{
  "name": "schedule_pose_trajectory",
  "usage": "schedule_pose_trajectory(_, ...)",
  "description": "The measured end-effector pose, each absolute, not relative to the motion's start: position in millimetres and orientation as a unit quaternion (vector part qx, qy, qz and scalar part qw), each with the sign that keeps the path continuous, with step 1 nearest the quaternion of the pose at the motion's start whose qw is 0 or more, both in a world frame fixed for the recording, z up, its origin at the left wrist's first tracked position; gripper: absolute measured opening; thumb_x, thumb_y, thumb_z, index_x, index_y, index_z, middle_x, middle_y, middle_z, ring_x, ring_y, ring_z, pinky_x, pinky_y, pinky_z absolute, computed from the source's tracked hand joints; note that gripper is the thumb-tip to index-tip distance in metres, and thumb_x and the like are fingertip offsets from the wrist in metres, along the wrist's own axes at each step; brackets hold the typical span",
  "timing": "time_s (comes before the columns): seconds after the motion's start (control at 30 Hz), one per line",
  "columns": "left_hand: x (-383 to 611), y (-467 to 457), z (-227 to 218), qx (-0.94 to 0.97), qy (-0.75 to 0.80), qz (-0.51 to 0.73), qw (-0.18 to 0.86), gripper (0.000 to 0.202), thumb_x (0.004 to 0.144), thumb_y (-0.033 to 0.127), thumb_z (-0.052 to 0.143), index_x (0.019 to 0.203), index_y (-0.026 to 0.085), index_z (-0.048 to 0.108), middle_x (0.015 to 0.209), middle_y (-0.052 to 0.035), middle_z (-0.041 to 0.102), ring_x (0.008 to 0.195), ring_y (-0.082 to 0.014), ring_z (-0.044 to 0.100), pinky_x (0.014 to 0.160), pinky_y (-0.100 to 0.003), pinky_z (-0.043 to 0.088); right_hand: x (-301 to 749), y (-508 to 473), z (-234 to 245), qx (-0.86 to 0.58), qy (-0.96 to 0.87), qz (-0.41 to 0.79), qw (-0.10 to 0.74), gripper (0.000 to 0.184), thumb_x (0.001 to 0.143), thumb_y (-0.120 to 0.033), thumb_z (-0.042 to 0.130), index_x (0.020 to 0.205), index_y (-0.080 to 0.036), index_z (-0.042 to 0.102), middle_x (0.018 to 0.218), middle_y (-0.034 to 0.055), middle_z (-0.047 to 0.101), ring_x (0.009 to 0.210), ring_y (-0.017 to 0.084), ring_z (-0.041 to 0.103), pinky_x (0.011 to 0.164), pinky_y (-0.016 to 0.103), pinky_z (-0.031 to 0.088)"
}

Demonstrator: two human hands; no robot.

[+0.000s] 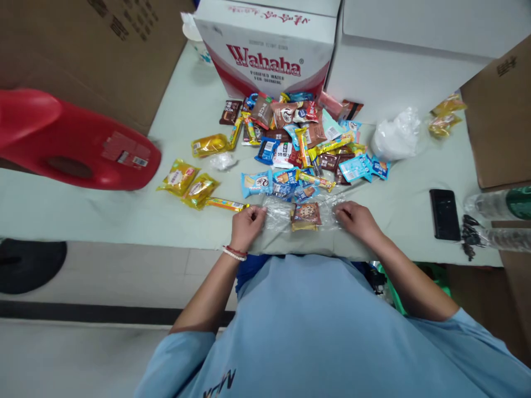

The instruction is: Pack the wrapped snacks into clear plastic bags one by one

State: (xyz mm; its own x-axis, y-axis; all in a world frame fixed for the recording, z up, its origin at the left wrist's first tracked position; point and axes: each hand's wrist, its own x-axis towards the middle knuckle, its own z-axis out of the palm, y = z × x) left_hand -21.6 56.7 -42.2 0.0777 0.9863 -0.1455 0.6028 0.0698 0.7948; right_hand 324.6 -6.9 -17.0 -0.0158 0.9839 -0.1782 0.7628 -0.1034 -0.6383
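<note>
A clear plastic bag (279,214) lies flat at the table's near edge with a brown cookie packet (306,214) inside it. My left hand (248,225) pinches the bag's left end, fingers closed on the plastic. My right hand (357,220) grips the bag's right end the same way. Just beyond the bag spreads a pile of several snack packets (298,138), brown, blue, red and yellow. A long yellow bar (226,204) lies beside my left hand.
A Wahaha water carton (265,47) stands behind the pile, with a white box (415,55) to its right. Yellow packets (188,182) lie left, a red plastic stool (74,143) further left. A black phone (443,214), bottles (498,204) and a crumpled white bag (396,135) are at the right.
</note>
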Motion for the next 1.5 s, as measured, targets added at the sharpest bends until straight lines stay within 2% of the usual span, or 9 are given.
schedule_pose_trajectory(0.1, -19, 56, -41, 0.63, 0.633, 0.254, 0.372, 0.042, 0.091, 0.049, 0.06, 0.061, 0.021, 0.053, 0.054, 0.0037, 0.047, 0.057, -0.013, 0.044, 0.059, -0.028, 0.034, 313, -6, 1, -0.667, -0.694, 0.181, 0.202, 0.033, 0.105, -0.039, 0.05, 0.112, -0.018, 0.075, 0.111, 0.0146, 0.072, 0.107, 0.03, 0.063, 0.098, 0.045, 0.049)
schedule_pose_trajectory(0.3, -19, 54, -38, 0.627, 0.633, 0.261, 0.372, 0.043, 0.093, 0.05, 0.057, 0.06, 0.022, 0.051, 0.055, 0.0031, 0.047, 0.058, -0.0134, 0.044, 0.06, -0.027, 0.036, 278, 21, 0, -0.549, -0.783, 0.248, 0.155, 0.067, 0.095, -0.054, 0.072, 0.152, -0.021, 0.058, 0.143, 0.0173, 0.062, 0.129, 0.035, 0.056, 0.107, 0.05, 0.047)
schedule_pose_trajectory(0.47, -21, 46, -40, 0.618, 0.637, 0.275, 0.37, 0.042, 0.093, 0.05, 0.058, 0.062, 0.022, 0.052, 0.056, 0.0036, 0.046, 0.059, -0.0132, 0.042, 0.059, -0.027, 0.036, 272, 43, -22, -0.519, -0.785, 0.303, 0.152, 0.029, 0.102, -0.03, 0.062, 0.124, -0.021, 0.079, 0.111, 0.0117, 0.076, 0.107, 0.028, 0.066, 0.097, 0.041, 0.048)
schedule_pose_trajectory(0.67, -22, 45, -42, 0.601, 0.657, 0.313, 0.33, 0.03, 0.095, 0.048, 0.057, 0.081, 0.021, 0.063, 0.075, 0.0, 0.06, 0.069, -0.0156, 0.053, 0.069, -0.029, 0.046, 266, 43, -25, -0.485, -0.8, 0.311, 0.166, 0.027, 0.104, -0.025, 0.057, 0.116, -0.022, 0.081, 0.11, 0.0087, 0.079, 0.104, 0.025, 0.067, 0.098, 0.039, 0.046)
schedule_pose_trajectory(0.8, -22, 34, -31, 0.586, 0.688, 0.399, 0.157, 0.028, 0.091, 0.037, 0.063, 0.113, 0.019, 0.064, 0.117, -0.0119, 0.064, 0.101, -0.0242, 0.064, 0.089, -0.04, 0.054, 261, 45, -25, -0.493, -0.804, 0.294, 0.152, 0.029, 0.105, -0.023, 0.052, 0.114, -0.02, 0.08, 0.108, 0.0089, 0.08, 0.101, 0.025, 0.067, 0.096, 0.039, 0.046)
schedule_pose_trajectory(0.93, -11, 5, -12, 0.686, 0.604, 0.404, 0.023, 0.023, 0.094, 0.027, 0.06, 0.116, 0.024, 0.065, 0.117, -0.0132, 0.069, 0.121, -0.0312, 0.063, 0.105, -0.054, 0.045, 259, 47, -24, -0.495, -0.811, 0.28, 0.135, 0.028, 0.103, -0.019, 0.054, 0.11, -0.02, 0.081, 0.107, 0.0081, 0.081, 0.1, 0.025, 0.067, 0.093, 0.037, 0.046)
schedule_pose_trajectory(1.07, 19, -3, -9, 0.861, 0.424, 0.263, 0.098, 0.028, 0.098, 0.024, 0.057, 0.121, 0.03, 0.071, 0.118, -0.0083, 0.079, 0.119, -0.0282, 0.068, 0.103, -0.051, 0.04, 257, 45, -24, -0.504, -0.808, 0.272, 0.136, 0.026, 0.102, -0.02, 0.056, 0.111, -0.019, 0.081, 0.106, 0.0094, 0.08, 0.099, 0.025, 0.067, 0.092, 0.037, 0.047)
schedule_pose_trajectory(1.37, 45, 14, -29, 0.864, 0.451, 0.189, 0.119, 0.028, 0.105, 0.022, 0.053, 0.123, 0.028, 0.074, 0.126, -0.0079, 0.08, 0.123, -0.0291, 0.065, 0.094, -0.048, 0.037, 268, 60, 6, -0.598, -0.763, 0.188, 0.158, 0.038, 0.106, -0.041, 0.054, 0.127, -0.016, 0.074, 0.12, 0.0156, 0.075, 0.112, 0.033, 0.06, 0.102, 0.046, 0.044)
schedule_pose_trajectory(1.5, 45, 10, -29, 0.857, 0.462, 0.199, 0.115, 0.027, 0.104, 0.022, 0.055, 0.121, 0.032, 0.075, 0.126, -0.0062, 0.08, 0.13, -0.0308, 0.062, 0.099, -0.052, 0.033, 262, 72, 15, -0.664, -0.73, 0.152, 0.05, 0.051, 0.099, -0.048, 0.066, 0.135, -0.011, 0.067, 0.12, 0.0227, 0.073, 0.117, 0.043, 0.055, 0.099, 0.054, 0.042)
